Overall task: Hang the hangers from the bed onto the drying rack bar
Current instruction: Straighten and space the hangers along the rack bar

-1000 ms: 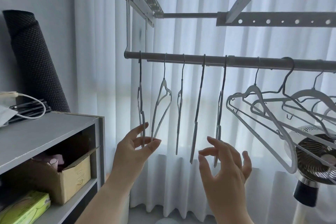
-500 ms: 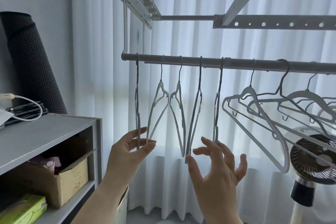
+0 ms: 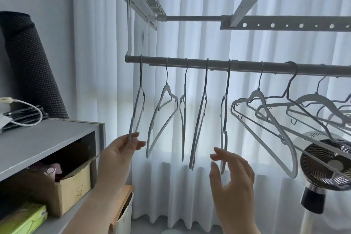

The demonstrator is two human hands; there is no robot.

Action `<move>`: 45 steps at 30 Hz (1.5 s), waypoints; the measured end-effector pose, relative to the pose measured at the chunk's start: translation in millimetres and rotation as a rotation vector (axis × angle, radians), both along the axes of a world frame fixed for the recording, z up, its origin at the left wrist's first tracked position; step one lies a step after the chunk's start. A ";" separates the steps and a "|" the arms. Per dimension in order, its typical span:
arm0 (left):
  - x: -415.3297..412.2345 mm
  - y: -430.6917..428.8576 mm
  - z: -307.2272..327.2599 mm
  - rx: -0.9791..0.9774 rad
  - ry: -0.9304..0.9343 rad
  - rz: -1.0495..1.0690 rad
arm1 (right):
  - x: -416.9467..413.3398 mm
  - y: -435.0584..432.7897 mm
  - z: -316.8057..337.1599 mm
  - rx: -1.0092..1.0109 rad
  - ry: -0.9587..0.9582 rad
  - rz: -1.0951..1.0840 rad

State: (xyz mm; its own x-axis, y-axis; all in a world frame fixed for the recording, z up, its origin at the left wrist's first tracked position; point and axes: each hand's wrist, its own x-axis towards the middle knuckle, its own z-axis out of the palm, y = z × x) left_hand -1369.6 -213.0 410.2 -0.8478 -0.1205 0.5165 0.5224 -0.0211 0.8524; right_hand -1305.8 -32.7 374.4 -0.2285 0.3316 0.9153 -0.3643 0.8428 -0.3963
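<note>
Since half a second ago the left hand has closed its thumb and fingertips on the bottom end of the leftmost hanger, drawing that end out to the left so it hangs slanted from the drying rack bar; before, its fingers were only spread beside it. The third hanger, which then showed its triangle, is now edge-on, while the second hanger still faces half open. The right hand has shifted from under the fourth hanger to the fifth hanger, its fingers loose and spread, grasping nothing. That hanger's lower tip sits right at its fingertips, and whether they touch cannot be told. All five hang by their hooks on the bar above both hands, with wider hangers crowded along it to the right.
</note>
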 end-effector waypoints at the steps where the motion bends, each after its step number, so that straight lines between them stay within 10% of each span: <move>1: -0.2 -1.5 0.1 0.007 0.002 0.014 | 1.2 3.5 -0.1 -0.018 0.002 0.015; 20: 28.4 -2.6 4.7 -0.086 0.282 0.403 | 14.0 20.7 1.8 0.052 0.024 -0.081; 33: 48.6 45.1 -5.4 -0.161 0.371 0.216 | 56.5 64.4 12.3 0.001 0.252 -0.209; 45: 44.8 63.5 -11.0 -0.205 0.295 0.169 | 60.3 95.4 16.3 -0.285 -0.152 -0.157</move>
State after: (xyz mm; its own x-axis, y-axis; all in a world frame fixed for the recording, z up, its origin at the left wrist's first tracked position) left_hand -1324.7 -149.5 399.3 -0.6359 -0.1152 0.7631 0.7273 0.2412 0.6425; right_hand -1245.5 62.7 390.8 -0.2809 0.6103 0.7407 -0.1586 0.7317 -0.6629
